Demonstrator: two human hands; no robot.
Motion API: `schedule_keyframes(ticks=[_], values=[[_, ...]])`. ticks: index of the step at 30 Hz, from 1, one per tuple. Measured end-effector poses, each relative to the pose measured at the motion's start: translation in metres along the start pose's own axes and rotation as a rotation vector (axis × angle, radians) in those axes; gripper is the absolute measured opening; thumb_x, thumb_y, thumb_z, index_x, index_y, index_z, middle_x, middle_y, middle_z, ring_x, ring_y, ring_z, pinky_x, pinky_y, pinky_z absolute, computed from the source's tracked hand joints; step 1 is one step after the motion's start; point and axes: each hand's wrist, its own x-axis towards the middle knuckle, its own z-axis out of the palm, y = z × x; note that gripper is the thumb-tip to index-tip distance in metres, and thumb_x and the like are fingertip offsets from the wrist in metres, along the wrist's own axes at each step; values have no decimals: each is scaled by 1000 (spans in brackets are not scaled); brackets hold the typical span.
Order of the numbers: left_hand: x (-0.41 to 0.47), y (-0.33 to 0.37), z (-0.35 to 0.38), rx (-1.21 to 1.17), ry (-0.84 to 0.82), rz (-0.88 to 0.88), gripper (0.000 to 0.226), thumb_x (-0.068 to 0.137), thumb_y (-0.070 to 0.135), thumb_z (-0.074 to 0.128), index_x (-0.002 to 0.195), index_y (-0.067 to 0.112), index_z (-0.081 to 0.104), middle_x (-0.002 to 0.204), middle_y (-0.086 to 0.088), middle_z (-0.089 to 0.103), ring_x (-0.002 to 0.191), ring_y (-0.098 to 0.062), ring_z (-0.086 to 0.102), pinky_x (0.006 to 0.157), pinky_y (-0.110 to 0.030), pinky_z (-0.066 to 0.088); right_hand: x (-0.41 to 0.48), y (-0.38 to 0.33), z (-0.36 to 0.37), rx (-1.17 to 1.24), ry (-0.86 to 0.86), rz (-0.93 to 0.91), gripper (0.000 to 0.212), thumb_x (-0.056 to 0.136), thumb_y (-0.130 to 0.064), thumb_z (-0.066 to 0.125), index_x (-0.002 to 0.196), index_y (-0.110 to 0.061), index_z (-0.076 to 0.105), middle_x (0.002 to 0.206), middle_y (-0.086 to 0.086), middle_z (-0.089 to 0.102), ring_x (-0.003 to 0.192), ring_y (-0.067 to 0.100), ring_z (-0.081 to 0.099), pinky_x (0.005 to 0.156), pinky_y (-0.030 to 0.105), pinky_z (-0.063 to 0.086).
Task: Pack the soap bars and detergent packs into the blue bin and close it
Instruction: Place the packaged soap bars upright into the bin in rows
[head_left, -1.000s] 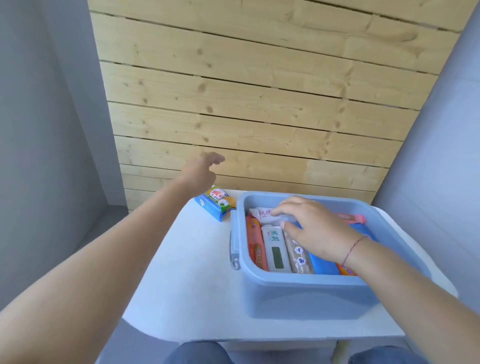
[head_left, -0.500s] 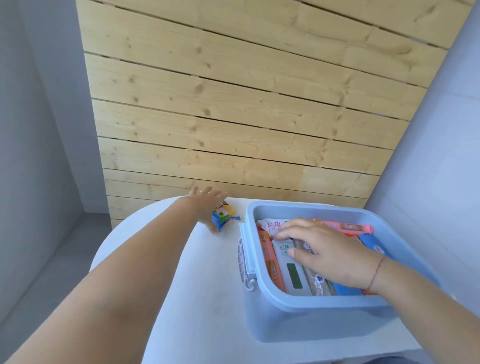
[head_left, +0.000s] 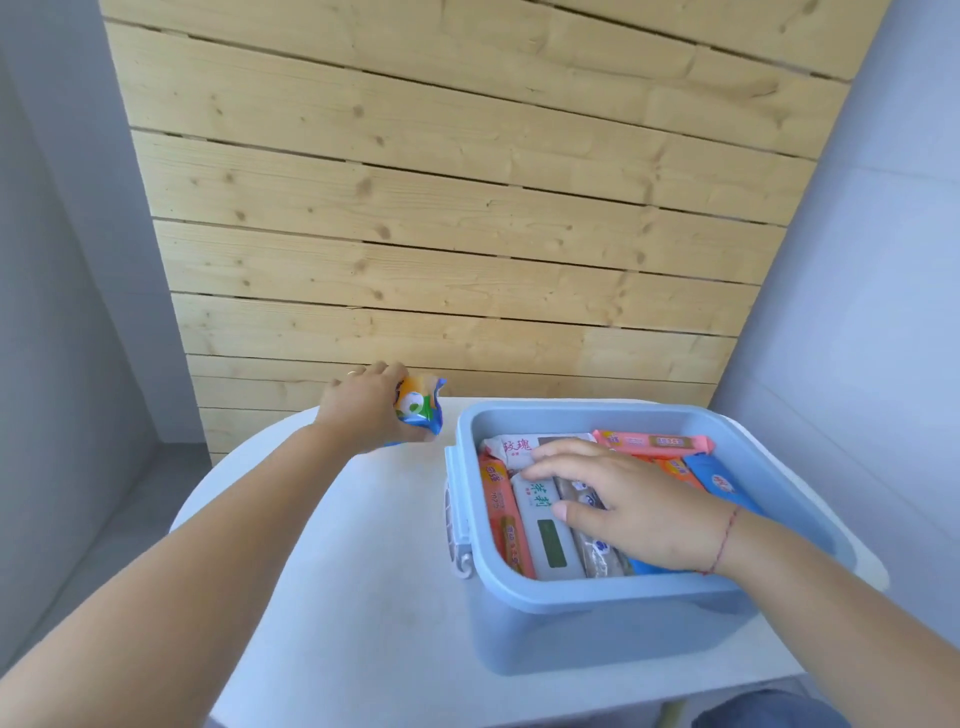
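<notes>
One pack (head_left: 420, 410) is sitting gripped in the left hand (head_left: 363, 413); right hand (head_left: 631, 512), lying flat in the bin (head_left: 597, 597), is risking blocking its slot.

A plain home corner: pine-plank wall (head_left: 457, 218), grey side walls (head_left: 872, 260), small white table (head_left: 363, 597).

You face a knotty pine plank wall (head_left: 467, 218) flanked by pale grey walls (head_left: 883, 260); a rounded white table (head_left: 363, 597) stands over grey floor (head_left: 93, 545), evenly daylit.
</notes>
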Motion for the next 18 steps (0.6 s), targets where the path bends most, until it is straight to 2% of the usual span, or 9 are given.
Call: schedule_keyframes(ticks=[1,3,5,6,9,12,15,18], values=[[-3,6,-16,-62,81,-14,77,50,73,66,109,26,50,98,5,55,97,-22,56,74,-32,39,-1,2,-2,45,13,9,38,95,-22,48,131,-35,52,139,-20,41,126,-6,36,95,-7,21],[-9,30,-54,-192,213,-4,76,49,75,65,106,26,52,94,4,55,93,-23,56,76,-33,43,-9,7,-11,137,89,44,35,94,-19,50,125,-33,57,134,-17,48,126,-1,43,106,12,30],[-16,59,-90,-253,295,67,80,47,79,60,106,26,53,91,5,51,89,-21,55,78,-35,47,-16,16,-22,233,218,80,30,93,-14,52,118,-28,62,127,-13,57,121,4,52,107,24,38],[-22,77,-103,-251,304,115,83,45,82,55,107,28,54,90,7,50,88,-18,53,78,-34,46,-21,23,-29,282,289,100,28,93,-12,52,114,-26,64,122,-12,61,117,4,56,104,24,41],[-45,140,-120,-212,154,179,86,44,86,50,111,32,54,92,8,51,89,-15,51,76,-31,40,-38,45,-48,364,472,186,29,93,-9,50,102,-31,66,109,-12,67,101,2,62,86,13,46],[-67,192,-98,-151,-51,192,81,54,81,58,116,29,54,104,3,55,100,-20,55,84,-35,43,-51,63,-58,383,589,231,30,93,-6,49,97,-31,64,101,-10,66,93,4,60,68,2,39],[-83,223,-66,-80,-216,186,85,60,80,58,124,26,49,120,-3,50,118,-25,47,98,-42,37,-57,72,-58,450,527,222,30,93,-3,47,101,-24,66,102,-8,66,97,5,60,72,0,40],[-91,237,-45,49,-337,254,98,68,84,38,146,28,20,149,-3,27,141,-25,23,111,-54,20,-61,82,-54,460,431,197,31,92,-1,46,108,-17,67,106,-6,66,103,6,59,85,12,43]])
